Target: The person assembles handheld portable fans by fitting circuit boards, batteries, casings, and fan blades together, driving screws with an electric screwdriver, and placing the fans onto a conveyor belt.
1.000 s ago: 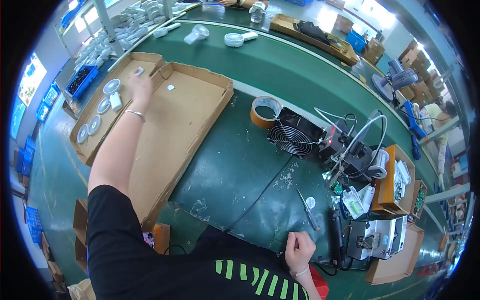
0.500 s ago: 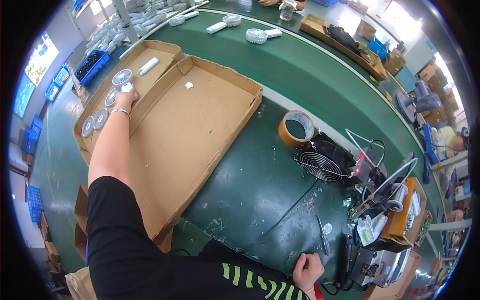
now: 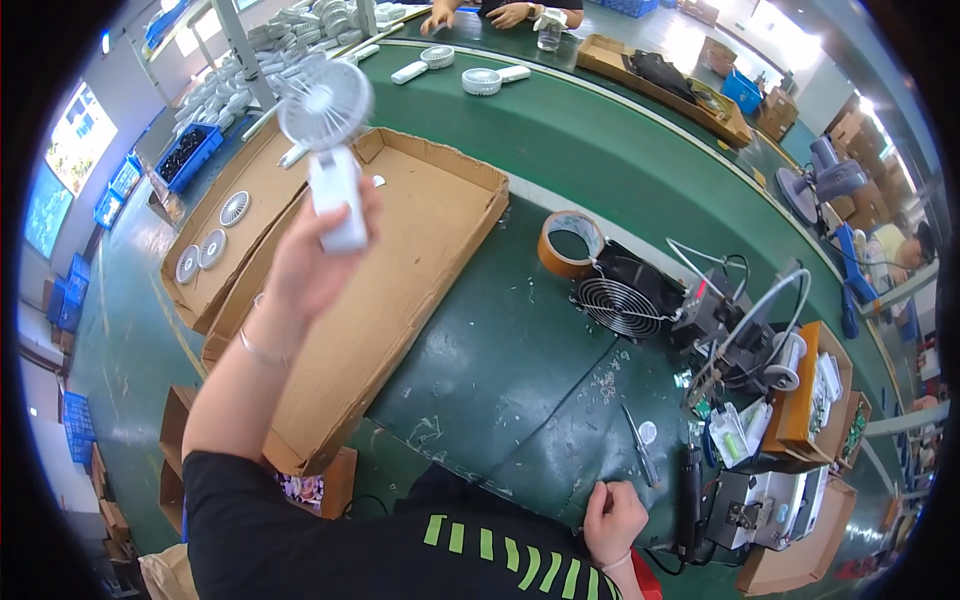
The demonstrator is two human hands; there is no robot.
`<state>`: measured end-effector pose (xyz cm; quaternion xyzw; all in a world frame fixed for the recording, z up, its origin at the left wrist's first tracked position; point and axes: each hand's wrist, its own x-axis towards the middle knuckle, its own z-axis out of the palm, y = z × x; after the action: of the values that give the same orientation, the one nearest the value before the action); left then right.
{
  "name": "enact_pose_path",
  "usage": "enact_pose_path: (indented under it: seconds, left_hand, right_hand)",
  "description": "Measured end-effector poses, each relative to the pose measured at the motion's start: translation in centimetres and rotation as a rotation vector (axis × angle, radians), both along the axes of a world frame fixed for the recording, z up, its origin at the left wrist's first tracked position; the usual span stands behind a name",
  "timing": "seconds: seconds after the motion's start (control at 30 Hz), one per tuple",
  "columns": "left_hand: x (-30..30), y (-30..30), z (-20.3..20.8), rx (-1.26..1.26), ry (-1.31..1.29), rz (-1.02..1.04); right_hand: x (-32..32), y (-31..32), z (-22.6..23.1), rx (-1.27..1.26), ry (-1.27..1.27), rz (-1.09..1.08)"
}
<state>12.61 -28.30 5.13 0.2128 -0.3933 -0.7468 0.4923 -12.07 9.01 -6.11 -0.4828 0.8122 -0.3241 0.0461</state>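
My left hand is closed around the handle of a white handheld fan, raised upright over the cardboard trays. The fan's round grille is smeared by motion. Below and left of it lie several round fan heads in the left cardboard tray. A white handle piece there is partly hidden behind the raised fan. The larger cardboard tray holds a small white piece. At the bench's near edge rests my right hand, its fingers curled in a loose fist. A pair of tweezers lies just beyond it.
A tape roll, a black cooling fan with a wire guard and a soldering stand with a wire spool occupy the right side. Whole handheld fans lie on the green belt. Across it, another person's hands work.
My left hand has lifted the handheld fan out of the left tray and brought it up and toward the right. My right hand stays put. The whole view has shifted slightly.
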Motion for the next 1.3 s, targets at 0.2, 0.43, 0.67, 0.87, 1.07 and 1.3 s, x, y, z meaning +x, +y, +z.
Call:
enact_pose_path:
  seconds: [0.2,0.43,0.67,0.87,1.07,1.3]
  left_hand:
    - [-4.8,15.2,-0.3,-0.037,-0.181,-0.288]
    - [-10.6,22.7,-4.4,-0.294,-0.211,-0.309]
    - [-15.3,26.8,-6.7,-0.172,-0.091,-0.429]
    - [-16.0,28.1,-6.3,-0.192,-0.130,-0.428]
    - [-14.8,27.7,-6.6,-0.190,-0.123,-0.431]
    - [-13.7,26.5,-6.7,0.467,0.315,-0.779]
  right_hand:
    - [-0.6,1.5,0.1,-0.269,-0.165,0.070]
    - [-1.6,6.0,1.0,-0.518,-1.028,-0.237]
    - [-4.4,11.4,1.2,-0.722,-1.744,-0.338]
    - [-5.0,14.6,1.1,-0.891,-2.046,-0.413]
    - [-5.7,15.3,0.4,-0.940,-2.180,-0.437]
    - [-5.6,14.8,0.9,-0.927,-2.102,-0.499]
